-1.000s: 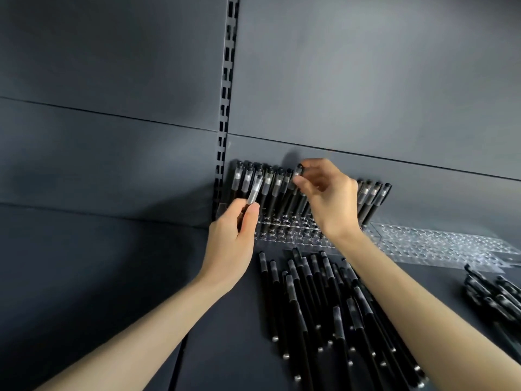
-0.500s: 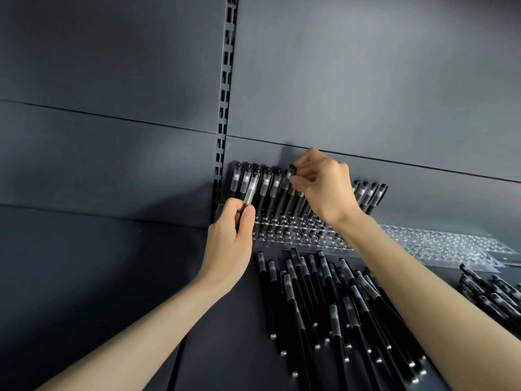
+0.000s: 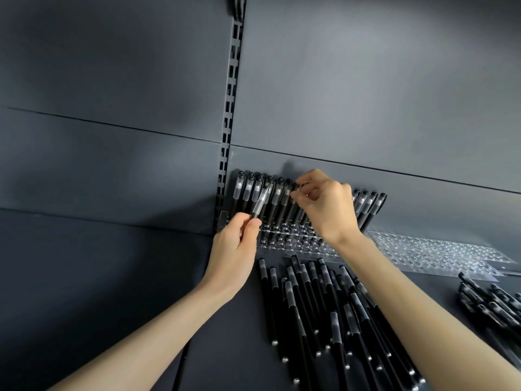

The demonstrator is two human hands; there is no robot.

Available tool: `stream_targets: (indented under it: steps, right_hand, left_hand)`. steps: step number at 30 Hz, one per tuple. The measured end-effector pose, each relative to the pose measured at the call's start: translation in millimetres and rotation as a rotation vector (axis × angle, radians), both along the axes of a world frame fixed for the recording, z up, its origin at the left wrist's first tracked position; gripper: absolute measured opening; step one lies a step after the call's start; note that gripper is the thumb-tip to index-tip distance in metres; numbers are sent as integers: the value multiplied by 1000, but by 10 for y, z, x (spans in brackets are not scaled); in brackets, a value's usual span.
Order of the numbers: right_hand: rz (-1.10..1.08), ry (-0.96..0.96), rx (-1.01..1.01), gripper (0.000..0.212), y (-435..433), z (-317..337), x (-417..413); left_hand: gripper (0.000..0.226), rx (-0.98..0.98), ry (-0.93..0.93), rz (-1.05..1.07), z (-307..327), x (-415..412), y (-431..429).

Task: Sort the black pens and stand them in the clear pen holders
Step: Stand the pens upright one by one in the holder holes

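I see my left hand (image 3: pixel 235 249) pinching one black pen (image 3: pixel 260 203) over the clear holder (image 3: pixel 293 239), where a row of pens (image 3: pixel 248 190) stands, while my right hand (image 3: pixel 327 210) seems to pinch one standing pen (image 3: pixel 288 194).

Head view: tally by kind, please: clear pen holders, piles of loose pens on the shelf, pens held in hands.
Clear pen holders: 2 (filled holder, empty holder)
Piles of loose pens: 2 (middle pile, right pile)
Pens held: 2 (tilted pen in left hand, standing pen pinched by right hand)
Total: 6
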State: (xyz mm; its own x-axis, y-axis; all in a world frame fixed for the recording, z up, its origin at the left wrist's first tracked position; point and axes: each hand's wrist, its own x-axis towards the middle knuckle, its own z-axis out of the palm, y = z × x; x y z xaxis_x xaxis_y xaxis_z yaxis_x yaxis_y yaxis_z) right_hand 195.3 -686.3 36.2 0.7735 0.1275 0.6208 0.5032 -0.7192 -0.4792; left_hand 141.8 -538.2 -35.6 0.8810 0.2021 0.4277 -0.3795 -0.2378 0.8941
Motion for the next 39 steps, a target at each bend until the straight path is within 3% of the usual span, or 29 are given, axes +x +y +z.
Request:
stream_targets:
  steps: [2, 7, 12, 21, 25, 28, 31, 39]
  right_hand:
    - [40, 3, 119, 11, -16, -25, -107]
    - [392, 330, 476, 23, 5, -146, -297]
    - [411, 352, 696, 28, -73, -198, -266]
    - [423, 372, 585, 34, -82, -155, -243]
    - [283, 186, 572, 31, -177, -18, -153]
    - [213, 57, 537, 30, -245, 54, -68]
    - [157, 4, 479, 29, -272, 25, 10]
    - [94, -60, 289, 27, -178, -113, 111]
  left_hand:
    - [23, 7, -11, -47, -10, 0, -13]
    - [14, 36, -13, -203, -34, -47, -101]
    - [12, 21, 36, -199, -37, -35, -120]
    - [6, 30, -4, -120, 4, -56, -117]
    - [29, 343, -135, 253, -21, 56, 39]
    - [56, 438, -41, 454, -45, 154, 214]
    - [68, 386, 92, 399, -115, 210, 293]
    - [56, 347, 140, 319, -194, 270, 326]
